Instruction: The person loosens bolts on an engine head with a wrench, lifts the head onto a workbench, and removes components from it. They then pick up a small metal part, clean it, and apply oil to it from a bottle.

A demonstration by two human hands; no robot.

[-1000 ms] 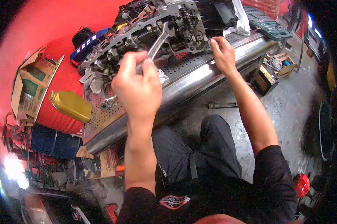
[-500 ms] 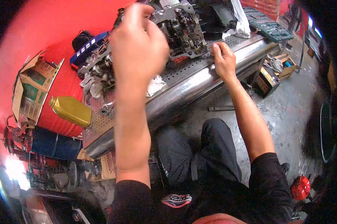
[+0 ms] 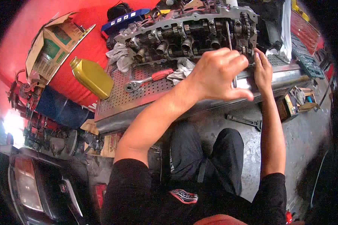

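A metal cylinder head with shafts and round ports lies across the perforated bench top. An upright thin metal rod stands in front of its right part. The curled fingers of my left hand close over this rod, and the thumb points out to the right. My right hand is at the head's right end, fingers extended and nothing visible in it. Left of my left hand lie a white rag and a ratchet with a red handle.
A gold bottle stands at the bench's left end, near a cardboard box. Grey rags lie left of the head. A green tool case is at the right. Below the bench edge, a metal bar lies on the floor.
The view has shifted, showing more of the cylinder head and the red-handled ratchet. My left hand, raised and blurred before, is now lower at the rod. My right hand's fingers have straightened.
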